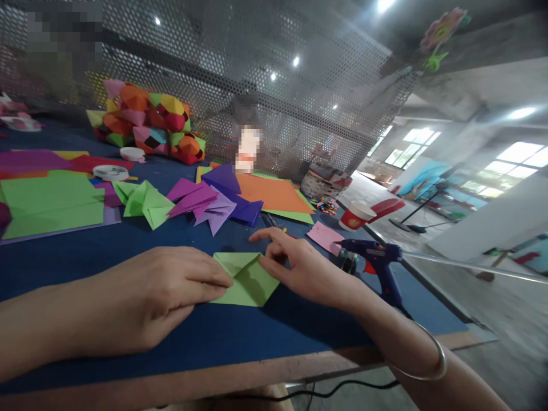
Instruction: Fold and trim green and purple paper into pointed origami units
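A light green sheet of origami paper [248, 285], partly folded, lies on the blue tabletop in front of me. My left hand [171, 291] is closed on the paper's left end, fingers together and pressed down. Over its upper right corner is my right hand [299, 265], the index finger stretched out above the far edge and a lower digit touching the corner. The other right fingers are loosely curled and partly hidden. Behind the sheet sit folded pieces: a green one [145, 204], a magenta one [192, 197], a lilac one [216, 212] and a dark purple one [246, 210].
A blue glue gun [379, 257] stands right of my right forearm, near pink paper [325, 237] and a paper cup [357, 216]. Orange sheets [269, 193], green sheets [51, 202], tape rolls [110, 172] and colourful paper balls [149, 123] lie farther back, before a perforated metal screen [205, 63].
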Action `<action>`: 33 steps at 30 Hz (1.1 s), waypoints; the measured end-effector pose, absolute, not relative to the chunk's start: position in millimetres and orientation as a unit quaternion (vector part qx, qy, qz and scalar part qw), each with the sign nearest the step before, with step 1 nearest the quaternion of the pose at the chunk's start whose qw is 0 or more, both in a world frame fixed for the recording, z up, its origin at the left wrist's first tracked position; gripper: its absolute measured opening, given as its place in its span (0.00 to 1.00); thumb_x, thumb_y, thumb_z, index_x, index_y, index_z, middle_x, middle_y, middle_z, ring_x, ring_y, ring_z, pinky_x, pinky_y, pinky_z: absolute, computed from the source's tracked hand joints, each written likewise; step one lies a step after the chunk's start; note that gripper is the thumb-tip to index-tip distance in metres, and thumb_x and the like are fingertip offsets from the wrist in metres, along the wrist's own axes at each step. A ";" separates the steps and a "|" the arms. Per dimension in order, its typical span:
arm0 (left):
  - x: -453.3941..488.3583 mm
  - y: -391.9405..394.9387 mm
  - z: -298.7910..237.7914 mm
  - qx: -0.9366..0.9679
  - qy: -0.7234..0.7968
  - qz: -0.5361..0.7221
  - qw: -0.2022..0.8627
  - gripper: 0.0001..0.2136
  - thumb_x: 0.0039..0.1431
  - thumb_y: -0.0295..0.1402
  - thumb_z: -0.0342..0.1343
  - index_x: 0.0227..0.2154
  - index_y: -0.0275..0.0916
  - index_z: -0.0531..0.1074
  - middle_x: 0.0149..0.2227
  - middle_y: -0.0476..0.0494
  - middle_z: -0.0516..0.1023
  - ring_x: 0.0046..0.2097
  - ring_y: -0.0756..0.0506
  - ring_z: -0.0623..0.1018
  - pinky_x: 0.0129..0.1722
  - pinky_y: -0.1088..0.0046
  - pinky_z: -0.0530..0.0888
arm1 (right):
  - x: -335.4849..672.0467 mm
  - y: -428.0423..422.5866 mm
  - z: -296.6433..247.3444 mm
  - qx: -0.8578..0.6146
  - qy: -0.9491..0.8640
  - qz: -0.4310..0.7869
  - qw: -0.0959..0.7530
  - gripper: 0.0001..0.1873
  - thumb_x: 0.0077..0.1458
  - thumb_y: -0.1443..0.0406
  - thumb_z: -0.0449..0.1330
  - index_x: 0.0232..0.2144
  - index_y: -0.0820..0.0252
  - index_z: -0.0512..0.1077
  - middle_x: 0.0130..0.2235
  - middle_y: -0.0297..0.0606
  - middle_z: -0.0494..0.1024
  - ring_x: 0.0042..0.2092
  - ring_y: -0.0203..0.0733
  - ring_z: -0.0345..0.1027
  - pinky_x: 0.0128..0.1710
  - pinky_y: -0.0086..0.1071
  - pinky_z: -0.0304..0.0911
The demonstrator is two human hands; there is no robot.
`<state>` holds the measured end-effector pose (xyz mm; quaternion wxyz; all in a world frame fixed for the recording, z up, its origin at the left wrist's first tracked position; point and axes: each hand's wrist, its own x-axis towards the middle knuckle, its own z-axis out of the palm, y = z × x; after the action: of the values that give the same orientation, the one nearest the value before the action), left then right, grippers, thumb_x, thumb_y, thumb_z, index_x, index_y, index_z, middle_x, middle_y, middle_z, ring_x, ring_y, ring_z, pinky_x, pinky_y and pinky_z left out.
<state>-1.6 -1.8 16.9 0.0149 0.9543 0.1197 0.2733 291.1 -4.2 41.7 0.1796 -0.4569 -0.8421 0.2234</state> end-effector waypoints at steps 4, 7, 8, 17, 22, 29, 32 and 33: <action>-4.8 -1.8 19.7 0.953 0.124 0.275 0.041 0.23 0.67 0.18 0.49 0.49 0.39 0.88 0.51 0.44 0.94 0.54 0.42 0.92 0.57 0.71 0.89 | 291.2 -14.9 49.3 -0.400 -0.859 0.274 0.167 0.14 0.73 0.68 0.57 0.52 0.59 0.82 0.34 0.33 0.83 0.34 0.39 0.75 0.35 0.30 0.66; -8.9 -4.5 19.4 0.951 0.142 0.266 0.064 0.23 0.66 0.17 0.50 0.49 0.42 0.88 0.53 0.45 0.94 0.55 0.42 0.91 0.59 0.71 0.88 | 300.9 -20.4 63.3 -0.356 -0.878 0.295 0.123 0.19 0.69 0.71 0.60 0.56 0.58 0.85 0.41 0.38 0.89 0.39 0.41 0.80 0.40 0.31 0.72; -10.3 -5.6 18.9 0.951 0.147 0.262 0.066 0.23 0.67 0.17 0.50 0.50 0.42 0.88 0.53 0.44 0.94 0.56 0.42 0.91 0.59 0.71 0.88 | 304.7 -21.5 67.7 -0.339 -0.886 0.300 0.102 0.24 0.66 0.72 0.61 0.60 0.57 0.85 0.42 0.38 0.89 0.40 0.41 0.81 0.42 0.32 0.74; -14.1 -11.5 13.7 0.947 0.160 0.271 0.063 0.22 0.65 0.18 0.51 0.47 0.43 0.87 0.52 0.44 0.93 0.53 0.43 0.92 0.58 0.73 0.88 | 306.9 -12.7 59.6 -0.286 -0.929 0.177 0.154 0.33 0.60 0.78 0.66 0.65 0.57 0.83 0.62 0.50 0.82 0.63 0.51 0.77 0.69 0.46 0.73; -10.1 -12.5 12.1 0.950 0.157 0.269 0.032 0.22 0.66 0.20 0.49 0.49 0.44 0.86 0.52 0.44 0.93 0.52 0.42 0.92 0.56 0.71 0.88 | 308.2 -0.3 49.8 -0.174 -0.938 0.269 0.131 0.10 0.71 0.72 0.69 0.47 0.57 0.90 0.58 0.46 0.90 0.63 0.49 0.81 0.70 0.45 0.73; -1.7 -24.7 11.9 0.949 0.132 0.276 0.078 0.21 0.68 0.21 0.47 0.45 0.44 0.85 0.50 0.44 0.92 0.45 0.44 0.91 0.45 0.73 0.87 | 312.3 6.6 47.6 -0.222 -0.879 0.397 0.144 0.12 0.71 0.55 0.76 0.45 0.57 0.92 0.54 0.46 0.93 0.57 0.46 0.87 0.60 0.36 0.78; 1.2 -26.2 14.7 0.951 0.127 0.265 0.100 0.21 0.68 0.22 0.47 0.46 0.45 0.85 0.50 0.44 0.92 0.44 0.43 0.90 0.41 0.74 0.85 | 311.3 11.3 46.0 -0.238 -0.856 0.435 0.150 0.15 0.67 0.51 0.78 0.41 0.55 0.92 0.52 0.44 0.93 0.56 0.45 0.87 0.59 0.35 0.78; 2.1 -26.1 15.8 0.952 0.122 0.261 0.104 0.22 0.68 0.22 0.47 0.47 0.46 0.86 0.49 0.44 0.91 0.43 0.43 0.89 0.40 0.74 0.85 | 310.4 12.8 45.2 -0.241 -0.850 0.444 0.151 0.16 0.66 0.50 0.79 0.39 0.55 0.91 0.50 0.44 0.93 0.55 0.45 0.87 0.58 0.36 0.78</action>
<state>2.1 -26.1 15.8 0.1041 0.9518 0.1225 0.2614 310.4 12.8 45.2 0.1508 -0.2411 -0.8499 0.4436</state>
